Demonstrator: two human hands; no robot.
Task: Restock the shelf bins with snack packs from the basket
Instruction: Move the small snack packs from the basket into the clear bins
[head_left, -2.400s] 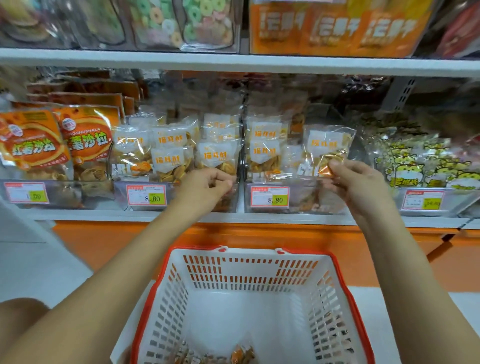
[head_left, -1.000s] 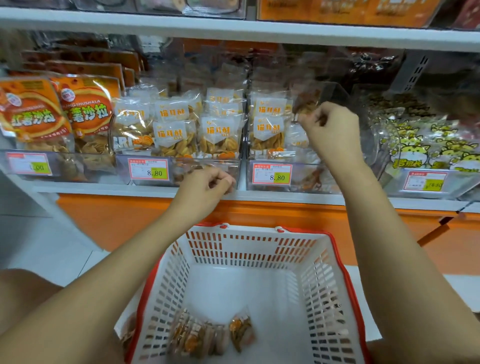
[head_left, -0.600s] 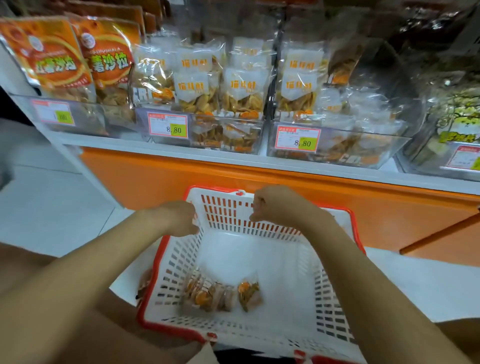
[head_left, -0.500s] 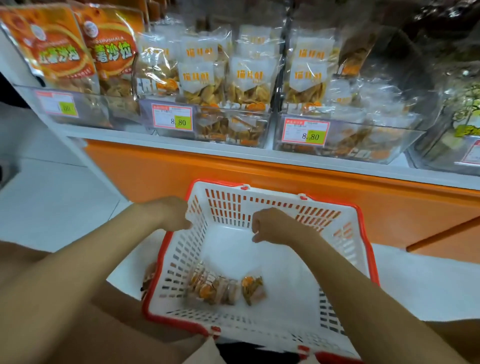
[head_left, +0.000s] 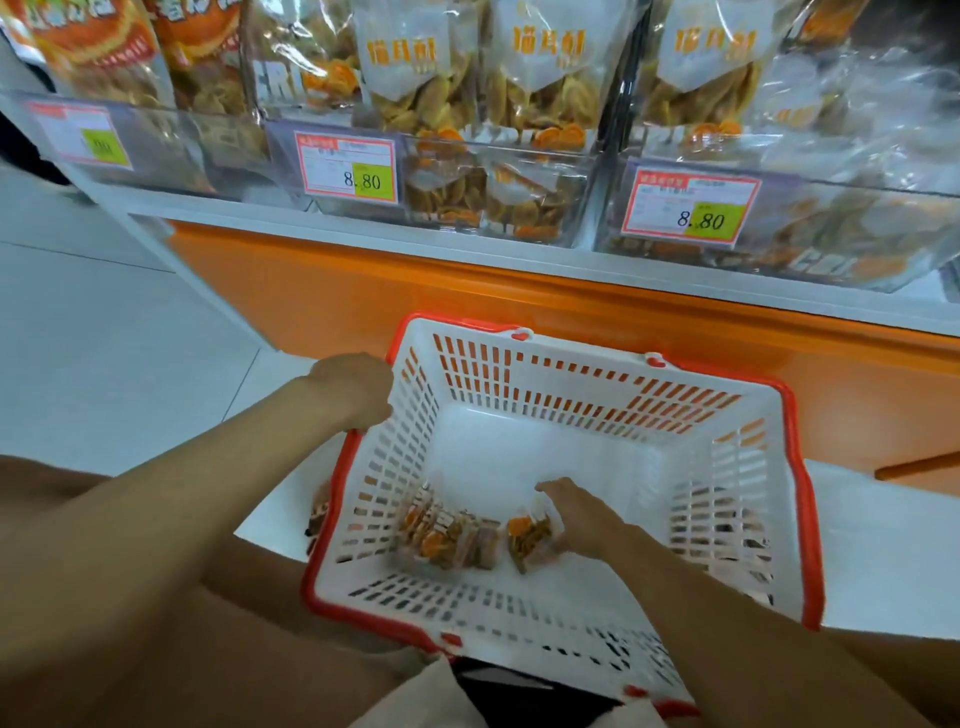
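Left hand (head_left: 353, 389) grips the basket (head_left: 597, 395) rim by its far-left corner, steadying it. Right hand (head_left: 576, 519), fingers spread and not yet closed, lies over a snack pack (head_left: 527, 535) near the basket floor's near edge; better to pinch the pack's edge than crush the chips

Place: retail shop, snack aisle.
Signs: price tags (head_left: 347, 167) w/ "8.80" on clear shelf bins (head_left: 519, 197); snack pkgs (head_left: 540, 78); shopping basket (head_left: 795, 467).
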